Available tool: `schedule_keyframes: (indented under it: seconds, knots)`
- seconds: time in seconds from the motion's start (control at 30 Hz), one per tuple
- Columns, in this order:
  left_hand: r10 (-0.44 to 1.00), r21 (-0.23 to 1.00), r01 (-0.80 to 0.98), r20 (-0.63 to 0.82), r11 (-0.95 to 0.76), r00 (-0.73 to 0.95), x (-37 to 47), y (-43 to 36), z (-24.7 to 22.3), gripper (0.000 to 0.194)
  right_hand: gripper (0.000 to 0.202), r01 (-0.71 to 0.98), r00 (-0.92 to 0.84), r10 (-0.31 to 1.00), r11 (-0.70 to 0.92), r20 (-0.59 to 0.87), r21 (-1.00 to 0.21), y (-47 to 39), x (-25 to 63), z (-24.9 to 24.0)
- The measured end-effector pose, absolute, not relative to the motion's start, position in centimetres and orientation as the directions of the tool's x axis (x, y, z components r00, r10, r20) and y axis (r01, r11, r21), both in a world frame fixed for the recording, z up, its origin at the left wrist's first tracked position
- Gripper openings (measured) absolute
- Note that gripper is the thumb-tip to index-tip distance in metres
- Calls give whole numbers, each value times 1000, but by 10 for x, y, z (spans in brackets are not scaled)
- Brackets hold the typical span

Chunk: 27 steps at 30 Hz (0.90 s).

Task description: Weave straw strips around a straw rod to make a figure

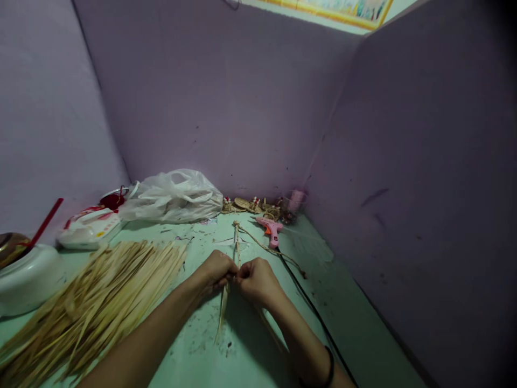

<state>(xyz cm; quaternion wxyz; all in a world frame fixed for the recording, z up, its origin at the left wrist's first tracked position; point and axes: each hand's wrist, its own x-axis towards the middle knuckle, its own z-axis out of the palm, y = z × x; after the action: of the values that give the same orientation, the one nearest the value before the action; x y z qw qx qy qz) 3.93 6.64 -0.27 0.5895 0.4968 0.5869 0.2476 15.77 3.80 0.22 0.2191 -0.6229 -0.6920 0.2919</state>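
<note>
A thin braid of pale dried fibre runs from a knotted end on the green table toward me. My left hand pinches it from the left, and my right hand pinches it from the right, the fingertips of both nearly meeting. Loose strands hang below my hands toward the table's near side. From the knotted end a finished-looking cord trails off to the right. My fingers hide the spot where the strands cross.
A heap of dried straw strips lies to the left. Behind stand a white plastic bag, a white package and a white pot. A pink glue gun with black cable lies right. Purple walls enclose the table.
</note>
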Motion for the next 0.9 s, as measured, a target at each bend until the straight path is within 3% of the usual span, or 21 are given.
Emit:
schedule_keyframes:
  seconds: [0.1, 0.23, 0.3, 0.4, 0.63, 0.77, 0.9]
  knots:
    - [865, 899, 264, -419, 351, 276, 33, 67, -4, 9, 16, 695, -163, 981, 38, -106, -718, 43, 162, -4]
    - [852, 903, 243, -420, 355, 313, 28, 67, -9, 5, 22, 513, -50, 990, -89, -134, -854, 56, 170, -16]
    - [849, 901, 238, -425, 363, 313, 27, 67, -12, 4, 19, 359, -77, 973, -178, -219, -916, 58, 167, -19]
    - [854, 909, 232, -408, 346, 324, 26, 67, -16, 5, 12, 179, -184, 904, -354, -385, -918, 55, 158, -19]
    - [865, 864, 431, -407, 260, 294, 22, 71, -8, 7, 9, 191, -167, 898, -377, -408, -906, 55, 158, -21]
    - [894, 751, 646, -374, 137, 245, 22, 65, 2, 10, 5, 139, -169, 906, -368, -388, -919, 57, 157, -29]
    - [980, 461, 887, -166, -18, 106, 44, 38, 9, 17, 5, 44, -144, 908, -390, -393, -920, 57, 155, -29]
